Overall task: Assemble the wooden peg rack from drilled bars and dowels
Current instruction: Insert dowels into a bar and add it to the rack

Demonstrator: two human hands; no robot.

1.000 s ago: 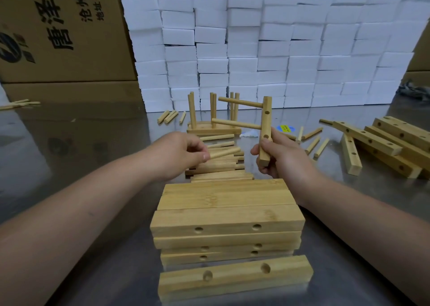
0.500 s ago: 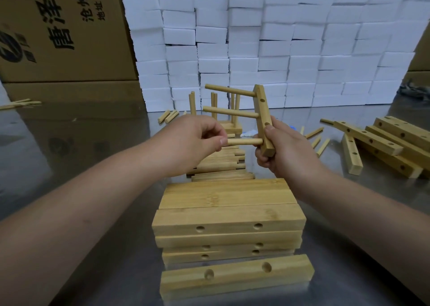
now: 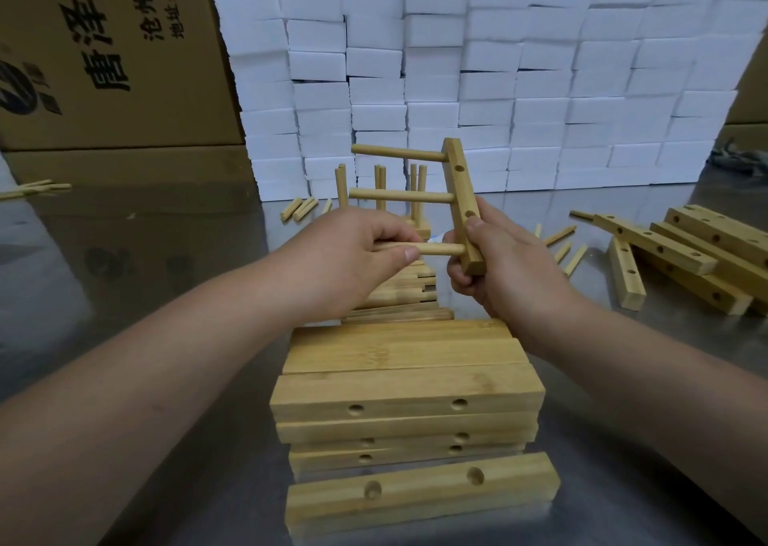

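Note:
My right hand (image 3: 498,263) grips the lower end of a drilled wooden bar (image 3: 460,196), held nearly upright above the table. Two dowels stick out of the bar to the left, an upper one (image 3: 397,152) and a middle one (image 3: 401,195). My left hand (image 3: 353,250) pinches a third dowel (image 3: 436,248) whose right tip sits in the bar's lowest hole. A finished piece with upright dowels (image 3: 417,196) stands behind my hands, partly hidden.
A stack of drilled bars (image 3: 407,396) lies in front of me, with a loose pile of dowels (image 3: 399,304) behind it. More drilled bars (image 3: 685,254) lie at the right, loose dowels (image 3: 299,209) farther back. White foam blocks (image 3: 498,88) and cardboard boxes (image 3: 104,46) wall off the steel table (image 3: 124,263).
My left hand lifted a dowel from the pile and brought it to the bar's lowest hole. My right hand raised the bar and tilted its top to the left.

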